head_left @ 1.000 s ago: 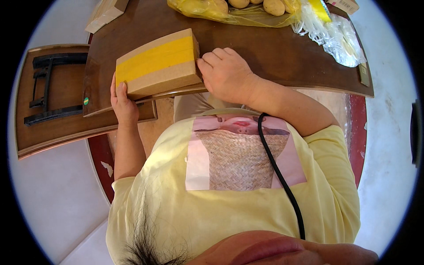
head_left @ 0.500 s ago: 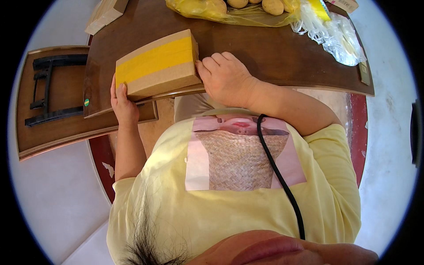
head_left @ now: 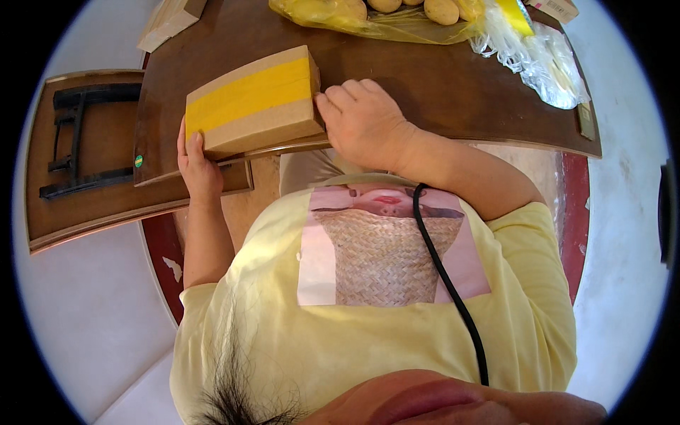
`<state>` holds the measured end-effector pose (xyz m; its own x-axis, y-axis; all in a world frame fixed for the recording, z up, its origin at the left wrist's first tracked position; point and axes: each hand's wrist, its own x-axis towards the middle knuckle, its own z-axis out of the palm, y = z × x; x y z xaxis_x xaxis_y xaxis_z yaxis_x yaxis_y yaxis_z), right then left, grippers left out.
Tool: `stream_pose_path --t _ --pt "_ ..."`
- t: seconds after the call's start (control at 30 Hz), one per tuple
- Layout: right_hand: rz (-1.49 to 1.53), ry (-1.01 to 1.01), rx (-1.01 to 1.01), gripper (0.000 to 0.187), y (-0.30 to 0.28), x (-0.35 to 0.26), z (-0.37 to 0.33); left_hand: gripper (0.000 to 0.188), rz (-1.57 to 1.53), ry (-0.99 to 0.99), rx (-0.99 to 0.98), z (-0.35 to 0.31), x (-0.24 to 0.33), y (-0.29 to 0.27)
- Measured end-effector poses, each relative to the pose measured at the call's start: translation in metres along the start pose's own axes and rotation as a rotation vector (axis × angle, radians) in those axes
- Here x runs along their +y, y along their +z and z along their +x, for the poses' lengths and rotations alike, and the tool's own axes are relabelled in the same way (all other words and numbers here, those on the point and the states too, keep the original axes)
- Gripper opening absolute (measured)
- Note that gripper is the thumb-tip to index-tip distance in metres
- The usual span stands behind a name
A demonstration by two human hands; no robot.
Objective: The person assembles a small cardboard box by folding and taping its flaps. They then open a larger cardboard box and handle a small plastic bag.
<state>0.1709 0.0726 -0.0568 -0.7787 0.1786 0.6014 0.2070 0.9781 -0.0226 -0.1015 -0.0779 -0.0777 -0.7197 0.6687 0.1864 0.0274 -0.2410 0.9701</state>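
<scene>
A brown cardboard box [head_left: 276,132] rests at the near edge of the dark wooden table [head_left: 453,85], slightly tilted in view. Wide yellow tape [head_left: 248,97] runs along its top and reaches the right end. My left hand [head_left: 197,166] grips the left end, thumb on the near side and fingers mostly hidden behind. At the right end, my right hand [head_left: 365,124] is closed, with its fingers curled and touching the box's edge. Whatever sits between those fingertips is hidden by the hand.
Beyond the box lie a yellow plastic bag [head_left: 397,32] with several potatoes [head_left: 440,10] and, farther right, clear plastic bags [head_left: 549,71]. A pale box-like block [head_left: 168,27] stands at the far left corner. Left of the table is a wooden panel [head_left: 106,149] with black metal brackets [head_left: 76,138].
Almost nothing differs. The view has shifted slightly; both hands keep their places at the two ends of the box.
</scene>
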Motion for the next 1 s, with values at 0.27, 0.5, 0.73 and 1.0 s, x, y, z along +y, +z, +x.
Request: stream_pose_path --t 0.27,0.5,0.73,1.0 --pt "-0.061 0.125 -0.131 0.043 0.001 0.014 0.010 0.050 -0.023 -0.034 0.023 0.001 -0.001 -0.001" --pt "-0.160 0.083 -0.153 0.035 0.013 0.018 0.026 0.049 -0.016 -0.015 0.027 0.003 -0.004 -0.003" --pt "-0.143 0.112 -0.209 0.029 0.005 0.013 0.017 0.049 -0.017 -0.028 0.041 -0.002 0.007 0.008" --pt "0.022 0.042 -0.053 0.036 -0.013 0.026 0.033 0.049 -0.006 -0.031 0.055 -0.003 0.005 0.006"
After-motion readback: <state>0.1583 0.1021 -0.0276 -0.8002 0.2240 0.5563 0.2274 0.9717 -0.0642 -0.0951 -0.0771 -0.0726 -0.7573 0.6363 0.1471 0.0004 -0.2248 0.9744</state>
